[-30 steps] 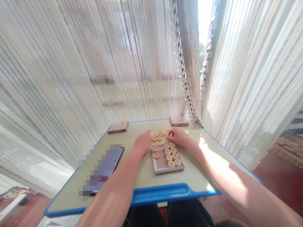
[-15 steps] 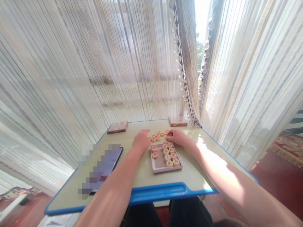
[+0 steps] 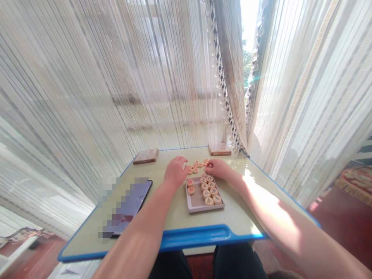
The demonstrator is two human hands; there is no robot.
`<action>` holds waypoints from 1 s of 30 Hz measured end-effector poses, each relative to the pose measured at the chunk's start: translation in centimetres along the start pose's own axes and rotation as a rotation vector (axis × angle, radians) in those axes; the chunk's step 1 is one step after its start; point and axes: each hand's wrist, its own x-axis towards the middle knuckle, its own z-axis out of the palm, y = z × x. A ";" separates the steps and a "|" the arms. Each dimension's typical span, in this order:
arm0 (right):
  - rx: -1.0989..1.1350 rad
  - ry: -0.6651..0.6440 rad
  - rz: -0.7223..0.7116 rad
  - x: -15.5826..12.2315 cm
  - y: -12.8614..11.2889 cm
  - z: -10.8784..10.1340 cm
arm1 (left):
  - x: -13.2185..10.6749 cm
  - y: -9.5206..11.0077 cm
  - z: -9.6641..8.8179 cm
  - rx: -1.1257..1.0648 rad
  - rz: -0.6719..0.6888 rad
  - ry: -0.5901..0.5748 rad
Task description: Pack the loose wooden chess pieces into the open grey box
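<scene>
Loose discs, small round wooden game pieces with red or dark marks, lay scattered on the counter just above the middle of the frame, between the two hands. Tray sat directly below the scatter, touching or nearly touching it; two columns of tray discs filled its right side, two more sat at its upper left, and the lower left was bare.

Left hand: fingers loosely bent and released, nothing seen in them, tips at the left end of the scatter. Right hand: fingers curled, tips drawn together at the right end of the scatter. Whether a disc was actually pinched there was too small to tell.

Judgement on handling: the discs were flat and crowded, so a thumb-and-forefinger pinch on the rim of an outlying disc would probably disturb its neighbours least. Lifting clear of the tray wall rather than sliding would avoid knocking the rows already seated.

Edges and room: raised blue lip ran along the lower edge of the counter, with thin blue trim on the other sides. Phone lay at lower left, well apart from the hands. Left box and right box sat at the counter's top edge, near the scatter. Curtains hung close on three sides, with a beaded trim reaching down beside the right box. Open counter lay to the right of and below the tray
</scene>
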 end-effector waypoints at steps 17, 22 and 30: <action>0.038 0.371 -0.418 -2.8 -3.8 -1.7 | 0.0 1.9 -0.5 -0.780 -0.207 -0.189; 0.031 0.374 -0.424 -2.7 -3.6 -1.5 | 0.1 2.1 -0.6 -0.884 -0.254 -0.200; 0.049 0.333 -0.472 -3.3 -4.3 -1.6 | 0.2 2.0 -1.2 -0.830 -0.275 -0.226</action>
